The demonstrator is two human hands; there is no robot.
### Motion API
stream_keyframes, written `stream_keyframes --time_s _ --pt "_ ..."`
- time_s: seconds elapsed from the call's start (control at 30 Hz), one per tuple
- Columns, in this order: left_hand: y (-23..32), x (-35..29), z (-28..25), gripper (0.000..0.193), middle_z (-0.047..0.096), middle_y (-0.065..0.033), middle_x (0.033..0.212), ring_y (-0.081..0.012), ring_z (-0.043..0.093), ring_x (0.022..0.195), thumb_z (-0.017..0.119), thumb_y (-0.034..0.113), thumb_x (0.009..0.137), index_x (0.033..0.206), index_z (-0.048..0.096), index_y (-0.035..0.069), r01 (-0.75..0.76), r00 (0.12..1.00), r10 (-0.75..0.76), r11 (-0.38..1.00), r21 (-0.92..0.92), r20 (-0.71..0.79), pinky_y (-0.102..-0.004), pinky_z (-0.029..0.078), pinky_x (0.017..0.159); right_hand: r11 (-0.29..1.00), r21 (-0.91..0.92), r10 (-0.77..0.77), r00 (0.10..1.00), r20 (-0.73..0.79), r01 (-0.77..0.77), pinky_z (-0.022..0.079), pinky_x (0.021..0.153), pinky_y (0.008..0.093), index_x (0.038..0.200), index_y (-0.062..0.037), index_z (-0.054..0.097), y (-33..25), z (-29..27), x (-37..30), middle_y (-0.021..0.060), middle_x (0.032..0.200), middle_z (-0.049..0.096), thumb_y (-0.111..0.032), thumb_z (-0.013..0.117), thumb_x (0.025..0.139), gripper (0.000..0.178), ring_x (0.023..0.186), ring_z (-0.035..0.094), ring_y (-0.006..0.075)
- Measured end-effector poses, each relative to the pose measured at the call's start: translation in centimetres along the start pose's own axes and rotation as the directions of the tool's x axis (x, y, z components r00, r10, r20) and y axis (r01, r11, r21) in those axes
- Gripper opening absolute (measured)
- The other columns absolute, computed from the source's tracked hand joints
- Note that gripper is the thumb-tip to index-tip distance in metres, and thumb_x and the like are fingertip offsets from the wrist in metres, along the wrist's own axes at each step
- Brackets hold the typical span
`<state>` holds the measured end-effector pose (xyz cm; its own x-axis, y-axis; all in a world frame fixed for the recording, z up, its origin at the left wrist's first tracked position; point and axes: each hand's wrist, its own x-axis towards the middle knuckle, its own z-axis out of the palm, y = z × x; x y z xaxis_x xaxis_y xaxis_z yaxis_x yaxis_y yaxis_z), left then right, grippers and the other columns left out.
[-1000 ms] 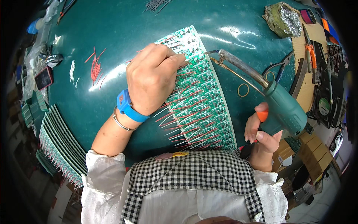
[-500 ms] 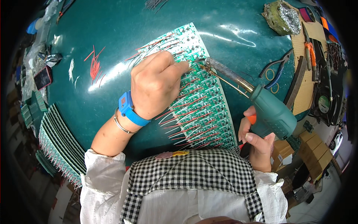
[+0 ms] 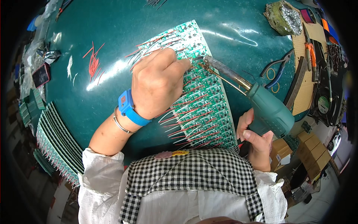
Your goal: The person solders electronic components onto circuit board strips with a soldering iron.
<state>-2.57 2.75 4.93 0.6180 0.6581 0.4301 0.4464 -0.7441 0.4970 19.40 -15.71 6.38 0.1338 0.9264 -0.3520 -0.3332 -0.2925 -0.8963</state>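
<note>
A long green circuit board panel (image 3: pixel 204 100) with rows of red and white wires lies on the dark green table (image 3: pixel 112 44). My left hand (image 3: pixel 158 84) rests on it, fingers bent, fingertips pressing wires against the board near its upper part. A blue wristband (image 3: pixel 130 108) and a thin bangle circle that wrist. My right hand (image 3: pixel 257 140) grips a teal soldering gun (image 3: pixel 268 108). Its metal tip (image 3: pixel 207 59) touches the board just beside my left fingertips.
A stack of more green panels (image 3: pixel 56 138) lies at the left table edge. Loose red wires (image 3: pixel 93 61) lie at upper left. Black pliers (image 3: pixel 278 67), a foil-covered lump (image 3: pixel 285 16), a wooden tray of tools (image 3: pixel 309 56) and cardboard boxes (image 3: pixel 287 153) stand at right.
My right hand swung the soldering gun left and up until its tip met the board by my left fingers. My left hand stayed on the wires, shifting slightly.
</note>
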Motion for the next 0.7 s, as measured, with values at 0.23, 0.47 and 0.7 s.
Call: stream_keyframes --time_s 0.23,0.47,0.7 --pt "-0.3 0.0 0.0 0.023 0.05 -0.0049 0.065 -0.0193 0.052 0.054 0.077 -0.005 0.065 0.085 0.072 0.005 -0.025 1.0 0.025 1.0 0.001 0.012 -0.0313 0.041 0.047 0.987 0.104 -0.123 0.992 0.024 0.119 0.043 0.041 0.0273 0.121 0.0111 0.042 -0.6 -0.3 0.8 0.0062 0.057 0.049 -0.012 0.068 0.077 0.056 0.042 0.046 0.0146" --pt "-0.3 0.0 0.1 0.023 0.05 -0.0046 0.064 -0.019 0.051 0.053 0.078 -0.004 0.064 0.084 0.072 0.006 -0.029 1.0 0.029 0.999 0.024 0.003 -0.0311 0.041 0.047 0.991 0.095 -0.089 0.996 -0.027 0.091 0.043 0.041 0.0277 0.114 0.0074 0.044 -0.1 0.0 0.1 0.0072 0.059 0.05 -0.011 0.069 0.077 0.048 0.045 0.048 0.0151" --pt "-0.2 0.0 0.2 0.022 0.046 -0.0051 0.066 -0.0222 0.053 0.058 0.064 -0.004 0.059 0.078 0.068 0.006 -0.016 1.0 0.016 1.0 0.001 -0.005 -0.0351 0.045 0.049 0.98 0.179 -0.106 0.985 0.133 0.081 0.049 0.048 0.0268 0.119 0.0115 0.044 1.1 -1.5 -0.1 0.0173 0.098 0.055 0.004 0.065 0.075 0.049 0.057 0.056 0.0167"
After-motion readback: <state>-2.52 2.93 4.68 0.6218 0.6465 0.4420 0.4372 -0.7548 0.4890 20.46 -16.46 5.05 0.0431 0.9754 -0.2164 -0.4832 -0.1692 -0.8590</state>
